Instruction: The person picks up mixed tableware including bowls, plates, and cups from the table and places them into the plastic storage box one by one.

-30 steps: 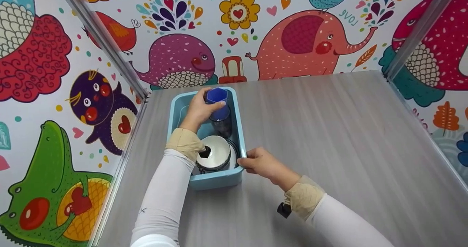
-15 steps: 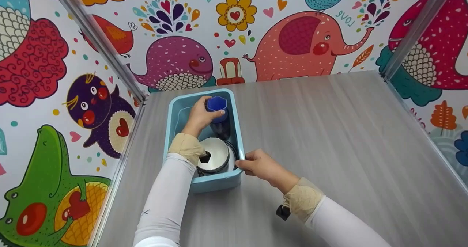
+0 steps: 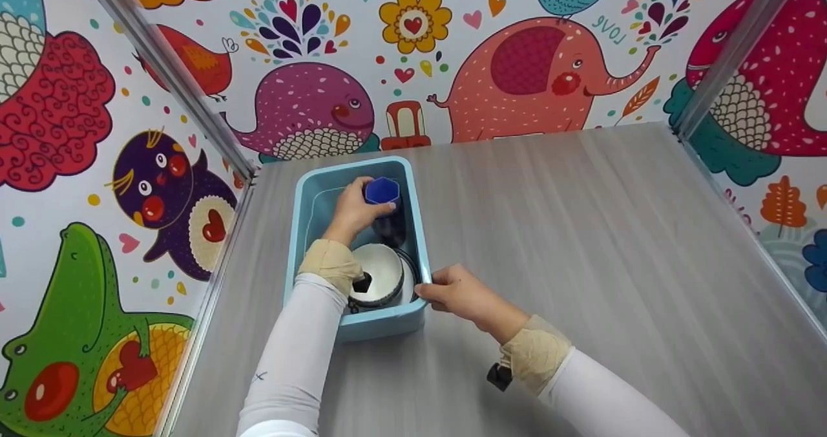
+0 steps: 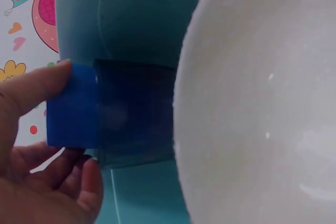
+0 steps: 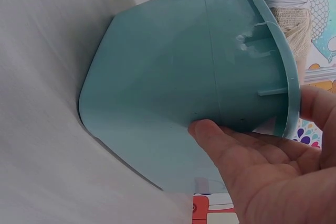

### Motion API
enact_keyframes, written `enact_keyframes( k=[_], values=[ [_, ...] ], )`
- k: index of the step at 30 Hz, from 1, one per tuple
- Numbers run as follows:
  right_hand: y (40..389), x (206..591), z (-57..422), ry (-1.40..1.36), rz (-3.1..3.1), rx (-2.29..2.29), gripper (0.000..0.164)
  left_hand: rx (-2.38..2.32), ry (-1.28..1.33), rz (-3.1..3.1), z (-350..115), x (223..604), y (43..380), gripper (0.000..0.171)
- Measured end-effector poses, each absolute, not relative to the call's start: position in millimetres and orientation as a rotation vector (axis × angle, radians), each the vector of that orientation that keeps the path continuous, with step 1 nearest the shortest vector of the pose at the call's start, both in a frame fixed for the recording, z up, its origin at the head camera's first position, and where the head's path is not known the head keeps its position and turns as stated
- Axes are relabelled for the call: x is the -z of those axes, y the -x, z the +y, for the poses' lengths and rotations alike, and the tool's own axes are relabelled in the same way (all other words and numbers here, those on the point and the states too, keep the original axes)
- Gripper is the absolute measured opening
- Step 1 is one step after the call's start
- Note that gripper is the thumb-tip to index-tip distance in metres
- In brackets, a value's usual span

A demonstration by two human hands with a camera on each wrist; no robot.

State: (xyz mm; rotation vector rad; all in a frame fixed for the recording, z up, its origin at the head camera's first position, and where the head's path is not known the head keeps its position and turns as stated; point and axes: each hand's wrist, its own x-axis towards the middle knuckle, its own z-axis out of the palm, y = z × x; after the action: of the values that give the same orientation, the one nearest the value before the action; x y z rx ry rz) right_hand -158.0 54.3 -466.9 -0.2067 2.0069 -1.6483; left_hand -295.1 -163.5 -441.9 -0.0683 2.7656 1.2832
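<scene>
A light blue plastic bin (image 3: 384,327) stands on the table. Inside its far half is a dark translucent bottle (image 4: 137,114) with a blue hexagonal lid (image 3: 382,191). My left hand (image 3: 354,212) reaches over the bin and grips the bottle by this lid, thumb on one side and fingers on the other. Nearer to me in the bin lies a white bowl (image 3: 376,266) with a dark rim, under my left wrist. My right hand (image 3: 466,295) pinches the bin's rim at the near right corner; in the right wrist view its thumb (image 5: 206,129) presses the outer wall.
Beside the bowl in the bin show a dark curved edge (image 3: 411,269) and a white surface. The grey wood-grain table (image 3: 568,230) extends to the right. Walls printed with cartoon animals (image 3: 523,81) stand behind and at both sides, with metal posts (image 3: 165,68) at the corners.
My left hand has lowered the bottle deeper into the bin, its lid sinking below the far rim. The right hand keeps its hold on the bin's corner.
</scene>
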Motion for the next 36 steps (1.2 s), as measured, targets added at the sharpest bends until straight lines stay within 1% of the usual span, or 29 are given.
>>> enact_keyframes(
  k=[11,18,25,33,36],
  values=[
    [157.4,466.7,55.0,0.223,2.001,1.661,0.024,-1.158,0.083,2.833,-163.5,446.6,296.7,0.075],
    [158.0,467.7,54.9,0.219,1.984,1.657,0.029,-1.121,0.129,2.807,-165.4,448.3,295.2,0.077],
    [157.8,467.4,54.2,0.221,1.983,1.658,0.028,-1.103,0.108,2.813,-165.4,447.5,294.0,0.079],
    [157.5,466.4,55.4,0.210,1.984,1.657,0.027,-1.124,0.106,2.807,-165.6,446.7,291.0,0.093],
    [157.7,467.3,55.6,0.211,1.985,1.659,0.026,-1.160,0.113,2.788,-164.7,445.7,288.2,0.095]
  ],
)
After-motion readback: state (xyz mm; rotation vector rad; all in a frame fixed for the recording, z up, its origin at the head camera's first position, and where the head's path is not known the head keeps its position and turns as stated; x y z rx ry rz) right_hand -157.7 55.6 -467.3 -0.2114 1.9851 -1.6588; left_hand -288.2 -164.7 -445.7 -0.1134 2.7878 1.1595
